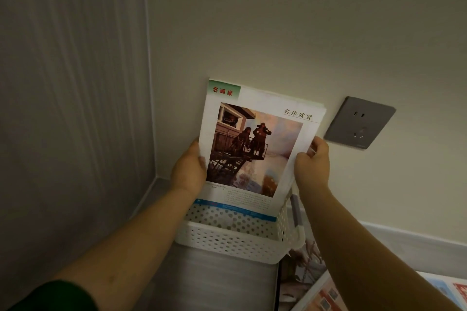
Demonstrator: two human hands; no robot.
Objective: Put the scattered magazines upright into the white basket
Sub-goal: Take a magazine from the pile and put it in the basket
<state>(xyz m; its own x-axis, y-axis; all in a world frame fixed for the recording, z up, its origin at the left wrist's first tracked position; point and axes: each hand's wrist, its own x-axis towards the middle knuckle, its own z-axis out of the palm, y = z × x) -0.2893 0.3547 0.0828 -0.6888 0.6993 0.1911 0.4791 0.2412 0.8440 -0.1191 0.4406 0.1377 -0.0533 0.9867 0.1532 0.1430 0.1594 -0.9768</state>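
Observation:
A magazine with a painting of figures on a wooden platform on its cover stands upright, its lower edge inside the white perforated basket. It leans slightly toward the wall behind. My left hand grips its left edge and my right hand grips its right edge. The basket sits on the floor in the corner against the wall. More pages show just behind the cover at its top right.
Other magazines lie flat on the floor at the lower right and further right. A grey wall socket is on the wall right of the magazine. A ribbed wall panel closes the left side.

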